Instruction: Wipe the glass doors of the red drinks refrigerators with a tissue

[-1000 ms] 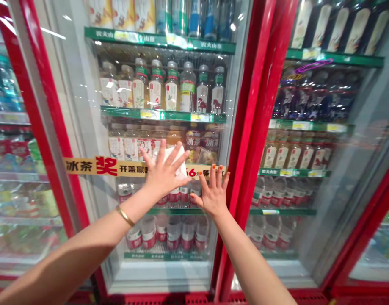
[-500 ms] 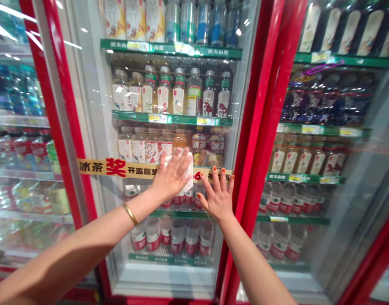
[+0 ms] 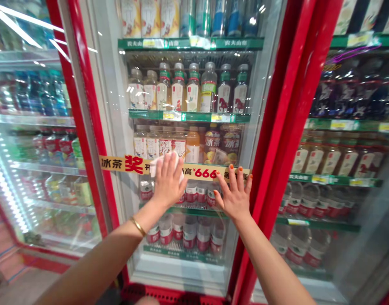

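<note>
My left hand (image 3: 167, 182), with a gold bangle on its wrist, lies flat with its fingers stretched over a white cloth (image 3: 154, 166). It presses the cloth to the glass door (image 3: 194, 264) of a drinks fridge, over a yellow strip (image 3: 116, 164) with black and red lettering. Much of the cloth is hidden under the palm and fingers. Farther right, my right hand (image 3: 235, 197) rests on the same door, fingers spread, orange nails showing. Its fingertips touch the strip's right end, near the door's red frame (image 3: 270, 163). There is nothing in it.
Behind the glass, bottles (image 3: 194, 95) and cartons stand on shelves with green edges (image 3: 194, 116). More fridges with red frames and bottles flank this one, to the left (image 3: 54, 101) and right (image 3: 334, 156). Ceiling lights reflect in the glass.
My left hand and the cloth have slid left along the strip, uncovering red digits and covering letters farther left. My right hand stays at the strip's right end. The view has shifted left.
</note>
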`<state>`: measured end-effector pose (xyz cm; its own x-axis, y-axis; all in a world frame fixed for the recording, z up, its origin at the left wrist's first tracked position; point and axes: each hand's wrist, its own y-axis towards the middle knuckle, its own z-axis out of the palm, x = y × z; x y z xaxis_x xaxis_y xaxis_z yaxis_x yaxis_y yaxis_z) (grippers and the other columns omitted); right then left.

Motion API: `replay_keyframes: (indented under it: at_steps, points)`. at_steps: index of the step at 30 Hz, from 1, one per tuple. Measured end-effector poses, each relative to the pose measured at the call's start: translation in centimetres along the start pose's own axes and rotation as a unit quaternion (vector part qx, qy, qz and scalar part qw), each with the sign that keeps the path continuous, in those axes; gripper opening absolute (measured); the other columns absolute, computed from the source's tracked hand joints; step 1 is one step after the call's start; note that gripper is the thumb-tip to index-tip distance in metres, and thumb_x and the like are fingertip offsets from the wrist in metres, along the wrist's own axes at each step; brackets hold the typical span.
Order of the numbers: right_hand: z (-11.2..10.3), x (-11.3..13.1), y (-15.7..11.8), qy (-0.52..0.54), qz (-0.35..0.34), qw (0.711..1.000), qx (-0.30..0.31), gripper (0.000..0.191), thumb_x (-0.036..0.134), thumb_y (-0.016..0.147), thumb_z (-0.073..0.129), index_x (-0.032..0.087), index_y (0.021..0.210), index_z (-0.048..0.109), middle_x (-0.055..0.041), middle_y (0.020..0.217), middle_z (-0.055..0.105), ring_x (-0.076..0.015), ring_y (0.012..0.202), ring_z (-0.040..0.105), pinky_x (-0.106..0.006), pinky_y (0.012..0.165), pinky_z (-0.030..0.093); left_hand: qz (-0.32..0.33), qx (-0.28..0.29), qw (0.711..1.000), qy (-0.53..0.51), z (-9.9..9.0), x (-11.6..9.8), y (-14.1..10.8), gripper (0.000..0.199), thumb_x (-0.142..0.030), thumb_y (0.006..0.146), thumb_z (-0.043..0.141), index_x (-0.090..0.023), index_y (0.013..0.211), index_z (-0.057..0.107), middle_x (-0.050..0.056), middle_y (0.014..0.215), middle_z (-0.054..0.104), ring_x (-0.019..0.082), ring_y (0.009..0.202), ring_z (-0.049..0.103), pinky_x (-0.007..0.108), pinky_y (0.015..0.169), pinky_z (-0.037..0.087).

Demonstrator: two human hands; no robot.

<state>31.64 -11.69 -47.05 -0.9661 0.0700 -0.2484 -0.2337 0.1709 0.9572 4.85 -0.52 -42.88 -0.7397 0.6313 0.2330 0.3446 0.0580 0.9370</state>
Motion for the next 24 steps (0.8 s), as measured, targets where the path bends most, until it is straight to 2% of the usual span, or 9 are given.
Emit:
replay_keyframes:
  at_steps: [3, 6, 9, 12, 16, 17, 19, 22, 24]
  points:
    - [0.0, 0.0, 0.0, -0.004, 0.001, 1.000, 0.001, 0.080, 0.048, 0.104, 0.059, 0.033, 0.177, 0.029, -0.0073, 0.189, 0.004, -0.0363, 0.176, 0.004, -0.067, 0.140, 0.008, 0.047, 0.049, 0.998, 0.006, 0.2, 0.9, -5.2, 0.092, -0.053, 0.109, 0.050, -0.026, 0.179, -0.003, 0.011, 0.185, 0.026, 0.026, 0.176, 0.005, 0.056, 0.143, -0.004]
    - [0.0, 0.1, 0.0, -0.009, 0.006, 1.000, 0.005, 0.082, 0.049, 0.104, 0.059, 0.033, 0.178, 0.026, -0.0071, 0.189, 0.004, -0.0367, 0.176, 0.004, -0.068, 0.139, 0.009, -0.083, 0.062, 0.995, 0.012, -1.3, 5.9, -7.7, 0.106, -0.075, 0.105, 0.043, -0.019, 0.178, -0.008, 0.017, 0.186, 0.018, 0.031, 0.176, 0.001, 0.059, 0.141, -0.008]
    - [0.0, 0.1, -0.1, -0.010, 0.010, 1.000, 0.013, 0.084, 0.050, 0.104, 0.059, 0.036, 0.178, 0.021, -0.0071, 0.189, 0.005, -0.0382, 0.175, 0.006, -0.070, 0.139, 0.010, -0.224, 0.020, 0.974, 0.003, -2.2, 8.4, -6.0, 0.109, -0.083, 0.103, 0.030, -0.012, 0.178, -0.007, 0.020, 0.187, 0.001, 0.036, 0.175, -0.011, 0.062, 0.140, -0.010]
    - [0.1, 0.0, -0.2, -0.006, 0.011, 1.000, 0.014, 0.084, 0.047, 0.104, 0.058, 0.036, 0.178, 0.020, -0.0080, 0.189, 0.007, -0.0392, 0.175, 0.008, -0.071, 0.138, 0.010, -0.193, 0.022, 0.981, 0.001, -1.3, 6.3, -5.6, 0.106, -0.083, 0.103, 0.027, -0.016, 0.179, -0.002, 0.018, 0.187, 0.006, 0.036, 0.174, -0.012, 0.066, 0.137, -0.014]
    - [0.3, 0.0, -0.4, -0.007, 0.012, 1.000, 0.003, 0.082, 0.046, 0.104, 0.058, 0.036, 0.178, 0.024, -0.0070, 0.189, 0.008, -0.0390, 0.175, 0.011, -0.070, 0.138, 0.010, -0.057, 0.126, 0.990, 0.004, 0.1, 4.4, -12.6, 0.091, -0.077, 0.104, 0.039, -0.026, 0.178, 0.023, 0.014, 0.178, 0.041, 0.037, 0.175, 0.002, 0.069, 0.137, -0.014]
    - [0.4, 0.0, -0.4, -0.007, 0.015, 1.000, 0.002, 0.082, 0.046, 0.104, 0.059, 0.037, 0.177, 0.025, -0.0069, 0.189, 0.009, -0.0397, 0.174, 0.013, -0.071, 0.138, 0.011, -0.062, 0.140, 0.988, 0.007, 0.0, 4.9, -14.6, 0.088, -0.074, 0.105, 0.041, -0.026, 0.177, 0.027, 0.015, 0.175, 0.046, 0.038, 0.175, 0.004, 0.070, 0.137, -0.013]
    - [0.5, 0.0, -0.5, -0.004, 0.022, 1.000, 0.006, 0.082, 0.046, 0.102, 0.061, 0.038, 0.177, 0.028, -0.0070, 0.189, 0.013, -0.0416, 0.173, 0.017, -0.072, 0.137, 0.014, -0.144, 0.126, 0.981, 0.018, -0.5, 6.5, -16.7, 0.089, -0.070, 0.106, 0.039, -0.021, 0.178, 0.024, 0.020, 0.176, 0.042, 0.040, 0.175, 0.003, 0.073, 0.137, -0.007]
    - [0.6, -0.1, -0.7, -0.004, 0.027, 1.000, 0.013, 0.083, 0.047, 0.101, 0.063, 0.039, 0.176, 0.029, -0.0068, 0.189, 0.014, -0.0429, 0.173, 0.019, -0.072, 0.137, 0.015, -0.280, 0.053, 0.958, 0.021, -0.9, 7.1, -14.7, 0.096, -0.069, 0.107, 0.033, -0.009, 0.178, 0.004, 0.028, 0.184, 0.014, 0.043, 0.174, -0.009, 0.078, 0.134, -0.003]
    - [0.6, -0.2, -0.8, -0.013, 0.028, 0.999, 0.017, 0.085, 0.046, 0.100, 0.064, 0.039, 0.177, 0.028, -0.0070, 0.189, 0.013, -0.0434, 0.173, 0.019, -0.073, 0.136, 0.015, -0.273, 0.043, 0.961, 0.005, -0.3, 5.0, -12.6, 0.100, -0.070, 0.107, 0.035, -0.010, 0.177, 0.000, 0.027, 0.185, 0.005, 0.043, 0.173, -0.015, 0.079, 0.133, -0.007]
